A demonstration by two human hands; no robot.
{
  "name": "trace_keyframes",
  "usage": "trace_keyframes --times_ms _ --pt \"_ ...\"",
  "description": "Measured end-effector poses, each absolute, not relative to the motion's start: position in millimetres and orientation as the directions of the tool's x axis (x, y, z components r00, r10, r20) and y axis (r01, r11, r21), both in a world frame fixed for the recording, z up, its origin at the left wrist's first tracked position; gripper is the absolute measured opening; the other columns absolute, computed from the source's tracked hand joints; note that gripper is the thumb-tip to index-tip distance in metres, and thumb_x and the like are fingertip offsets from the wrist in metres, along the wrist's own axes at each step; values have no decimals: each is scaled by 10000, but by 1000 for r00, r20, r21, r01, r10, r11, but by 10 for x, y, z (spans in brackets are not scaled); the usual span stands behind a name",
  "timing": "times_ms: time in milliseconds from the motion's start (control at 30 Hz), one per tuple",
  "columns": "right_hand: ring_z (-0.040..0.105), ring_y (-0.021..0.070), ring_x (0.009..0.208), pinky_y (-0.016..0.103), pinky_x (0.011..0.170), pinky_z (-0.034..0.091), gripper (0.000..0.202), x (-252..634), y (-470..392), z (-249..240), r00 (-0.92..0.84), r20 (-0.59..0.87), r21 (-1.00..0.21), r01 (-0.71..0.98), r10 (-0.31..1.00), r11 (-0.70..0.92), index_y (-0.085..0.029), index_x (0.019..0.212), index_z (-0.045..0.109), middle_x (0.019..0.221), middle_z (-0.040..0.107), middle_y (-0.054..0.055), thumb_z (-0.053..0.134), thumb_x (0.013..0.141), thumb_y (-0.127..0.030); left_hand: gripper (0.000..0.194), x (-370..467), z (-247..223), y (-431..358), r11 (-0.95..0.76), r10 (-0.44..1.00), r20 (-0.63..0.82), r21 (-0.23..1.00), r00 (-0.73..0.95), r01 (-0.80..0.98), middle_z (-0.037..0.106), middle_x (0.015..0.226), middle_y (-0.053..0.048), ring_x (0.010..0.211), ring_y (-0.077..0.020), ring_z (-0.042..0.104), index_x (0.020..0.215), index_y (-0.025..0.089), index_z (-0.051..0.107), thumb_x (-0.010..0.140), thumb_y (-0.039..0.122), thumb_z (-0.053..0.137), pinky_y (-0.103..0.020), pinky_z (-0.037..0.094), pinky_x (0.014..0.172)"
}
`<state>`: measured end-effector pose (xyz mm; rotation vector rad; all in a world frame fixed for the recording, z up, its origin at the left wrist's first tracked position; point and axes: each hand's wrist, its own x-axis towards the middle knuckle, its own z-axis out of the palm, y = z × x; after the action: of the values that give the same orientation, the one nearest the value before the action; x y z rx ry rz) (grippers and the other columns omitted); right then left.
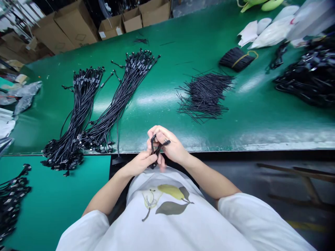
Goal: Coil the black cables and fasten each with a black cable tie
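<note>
Head view shows the left hand (pixel 142 162) pinching, and the right hand (pixel 171 145) loosely curled round, a looped cable (pixel 157 151) at frame centre, by the tabletop's (pixel 248 129) near edge, where a slackened pinch could let the loop spring open.

A glossy green table (pixel 159 90) carries a bundle of black cables (pixel 83 101) on the left, a second cable bundle (pixel 124 87) just beside it, loose black strips (pixel 209 94) right of centre, a banded bundle (pixel 234 60) farther back, and a dark heap (pixel 309 78) at right.
</note>
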<state>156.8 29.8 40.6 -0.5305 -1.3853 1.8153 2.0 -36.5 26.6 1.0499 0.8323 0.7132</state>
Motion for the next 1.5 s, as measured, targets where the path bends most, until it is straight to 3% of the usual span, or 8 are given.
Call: trace_keyframes --times_ms 133,267,433,567,800,1033,1333,1500 --pt "532 232 1145 407 957 446 330 1893 467 546 -498 429 -853 51 754 519 -205 1025 572 1190 571 108 410 962 -487 348 31 315 -359 505 834 -343 790 432 -348 395 613 65 469 -74 422 839 174 496 840 499 622 -247 411 529" --pt "542 236 1096 460 1001 370 351 2046 493 486 -832 404 -421 201 381 885 -220 1170 562 1120 613 81 454 954 -475 362 -5 336 -284 464 792 -394 885 465 -41 434 613 47 520 -88 466 808 165 493 863 512 580 -233 382 525" --pt "498 165 640 308 598 357 312 2097 386 181 -958 140 -95 237 249 967 -133 914 561 757 563 53 335 1009 -325 402 22 273 -243 390 715 -449 892 536 228 418 643 53 513 -85 439 839 177 454 913 572 426 -235 362 512" --pt "497 175 689 314 603 319 257 2154 318 163 -945 128 3 303 300 953 -129 925 526 809 550 64 276 982 -132 418 89 174 -229 335 732 -480 872 483 358 411 632 50 529 -104 446 864 173 475 952 543 303 -253 377 550" --pt "576 164 735 273 580 366 228 2232 362 219 -926 -159 -313 375 341 873 -127 1008 494 891 605 71 459 977 -350 267 235 211 -149 21 804 -435 703 406 711 473 634 28 589 -142 449 812 205 475 949 390 340 -280 320 611" --pt "563 166 667 274 501 347 308 2319 366 168 -928 -55 -98 372 369 923 -128 940 510 809 584 80 209 1000 -155 404 299 59 -55 349 671 -521 849 527 396 439 624 43 539 -122 449 867 177 501 940 524 309 -257 367 565" --pt "564 160 728 275 580 389 285 2453 553 40 -930 -17 -181 363 366 914 -144 967 586 868 608 64 332 1009 -267 313 421 -80 61 125 821 -443 755 360 644 495 634 23 624 -155 471 764 198 526 923 424 380 -274 342 642" --pt "570 168 958 275 788 429 375 2945 1406 106 -547 246 -416 686 800 597 -196 1048 649 1059 629 73 298 1021 -327 373 356 -117 101 280 871 -420 851 255 445 452 583 37 576 -148 438 825 185 571 897 517 414 -263 332 600"
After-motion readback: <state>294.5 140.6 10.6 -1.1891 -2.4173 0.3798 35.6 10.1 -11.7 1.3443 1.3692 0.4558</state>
